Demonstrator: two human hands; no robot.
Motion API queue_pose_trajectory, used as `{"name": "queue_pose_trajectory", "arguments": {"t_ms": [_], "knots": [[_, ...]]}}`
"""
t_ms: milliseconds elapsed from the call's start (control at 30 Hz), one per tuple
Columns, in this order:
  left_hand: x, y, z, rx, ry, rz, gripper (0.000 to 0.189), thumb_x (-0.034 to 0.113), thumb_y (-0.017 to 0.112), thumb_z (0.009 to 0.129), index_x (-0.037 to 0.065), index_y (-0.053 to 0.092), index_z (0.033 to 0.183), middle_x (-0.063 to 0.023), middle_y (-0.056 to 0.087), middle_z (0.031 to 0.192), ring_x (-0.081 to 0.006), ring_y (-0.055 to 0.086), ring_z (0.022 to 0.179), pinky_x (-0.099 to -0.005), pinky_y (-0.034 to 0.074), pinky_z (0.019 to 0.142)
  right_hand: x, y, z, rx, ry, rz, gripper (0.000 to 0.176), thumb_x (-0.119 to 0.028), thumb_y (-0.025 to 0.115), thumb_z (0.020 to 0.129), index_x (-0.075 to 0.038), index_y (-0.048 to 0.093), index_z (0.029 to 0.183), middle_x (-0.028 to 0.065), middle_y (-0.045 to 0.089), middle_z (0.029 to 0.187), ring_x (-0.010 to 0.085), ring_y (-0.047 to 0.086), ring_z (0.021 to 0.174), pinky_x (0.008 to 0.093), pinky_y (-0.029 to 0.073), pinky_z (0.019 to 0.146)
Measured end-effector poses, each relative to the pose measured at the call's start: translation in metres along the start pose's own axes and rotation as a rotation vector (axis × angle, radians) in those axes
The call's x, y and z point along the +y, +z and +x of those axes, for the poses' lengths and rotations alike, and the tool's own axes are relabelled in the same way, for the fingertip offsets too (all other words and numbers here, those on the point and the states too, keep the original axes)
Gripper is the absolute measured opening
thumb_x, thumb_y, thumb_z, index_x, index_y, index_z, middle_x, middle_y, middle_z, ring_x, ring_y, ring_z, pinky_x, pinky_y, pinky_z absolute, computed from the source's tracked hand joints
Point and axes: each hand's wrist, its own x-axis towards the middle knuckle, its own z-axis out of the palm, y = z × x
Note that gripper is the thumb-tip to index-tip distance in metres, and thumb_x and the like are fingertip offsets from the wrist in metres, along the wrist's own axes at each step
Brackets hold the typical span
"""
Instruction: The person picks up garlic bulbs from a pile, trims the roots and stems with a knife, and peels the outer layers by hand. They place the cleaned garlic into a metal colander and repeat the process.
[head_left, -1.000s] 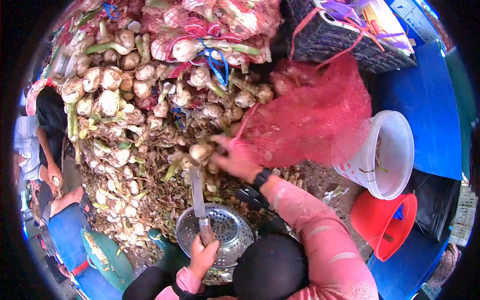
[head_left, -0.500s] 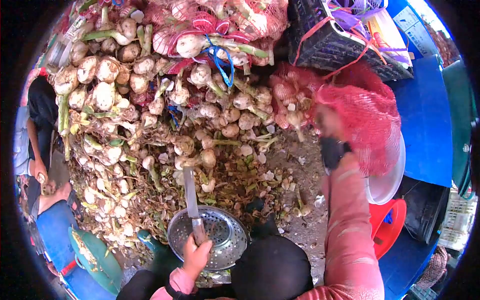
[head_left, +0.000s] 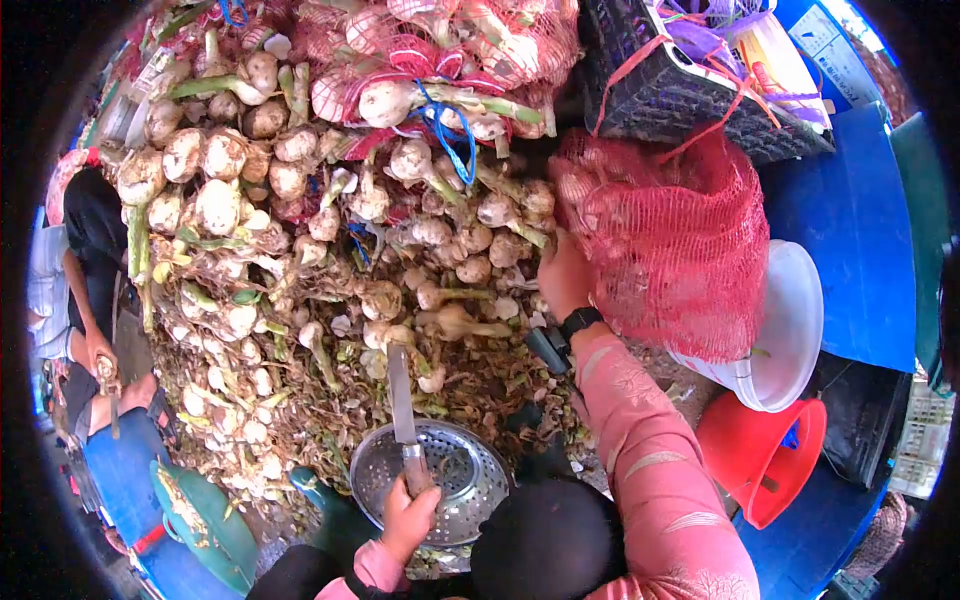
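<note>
My left hand (head_left: 408, 515) is closed around the wooden handle of a knife (head_left: 402, 400). Its broad blade points away from me, above the rim of a perforated metal colander (head_left: 372, 470). Near the blade tip lie garlic bulbs (head_left: 382, 300) with stalks, on a heap of dry peelings. On the right, my right hand (head_left: 566, 278) is at the left edge of a red mesh bag (head_left: 670, 260) and appears to grip the netting; its fingertips are partly hidden. Some bulbs show through the mesh.
A white tub (head_left: 795, 330) and a red bucket (head_left: 720, 440) stand at the right. A black crate (head_left: 700, 120) sits behind the bag. Filled mesh sacks (head_left: 440, 50) lie at the back. Another person's hand (head_left: 100, 350) shows at the far left, beside a green basin (head_left: 215, 530).
My right hand has moved left, and the mesh bag has shifted and spread left with it, covering bulbs and uncovering more of the white tub. My left hand keeps holding the knife.
</note>
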Motion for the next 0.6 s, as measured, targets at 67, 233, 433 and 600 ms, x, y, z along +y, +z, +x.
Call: {"name": "queue_pose_trajectory", "arguments": {"t_ms": [67,233,433,600], "knots": [[-0.013,-0.001,0.006,0.005,0.065,-0.051,0.03,0.015,0.059,0.072,-0.002,0.051,0.096,-0.0052,0.055,0.08,-0.0121,0.051,0.072,-0.0277,0.044,0.066,-0.006,0.005,0.009,0.248,-0.236,0.108,0.036,-0.016,0.041,0.083,-0.003,0.046,0.116,0.0241,0.053,0.106,0.0398,0.05,0.096,0.043,0.04,0.083],[-0.019,-0.007,0.009,0.011,-0.041,-0.147,0.032,0.015,0.059,0.072,-0.002,0.051,0.097,-0.0047,0.055,0.08,-0.012,0.051,0.071,-0.0275,0.044,0.065,0.008,0.034,0.072,0.221,-0.46,0.296,0.034,-0.023,0.042,0.086,-0.001,0.051,0.11,0.0215,0.052,0.108,0.0371,0.048,0.101,0.039,0.039,0.085],[-0.001,-0.009,0.005,0.047,-0.048,-0.099,0.033,0.013,0.06,0.071,-0.001,0.05,0.099,-0.0031,0.053,0.076,-0.0079,0.048,0.059,-0.0244,0.04,0.051,-0.008,0.032,0.085,-0.537,-0.112,0.083,0.047,-0.042,0.051,0.082,0.0,0.052,0.103,0.0228,0.056,0.096,0.0374,0.053,0.091,0.0421,0.042,0.078],[0.005,-0.007,0.009,0.062,0.035,-0.134,0.033,0.013,0.06,0.071,-0.001,0.05,0.099,-0.0027,0.053,0.078,-0.0102,0.05,0.067,-0.0258,0.042,0.06,-0.099,0.01,-0.029,-0.228,-0.446,0.185,0.04,-0.034,0.046,0.084,0.002,0.052,0.099,0.0243,0.05,0.106,0.0369,0.049,0.097,0.042,0.04,0.083]]}}
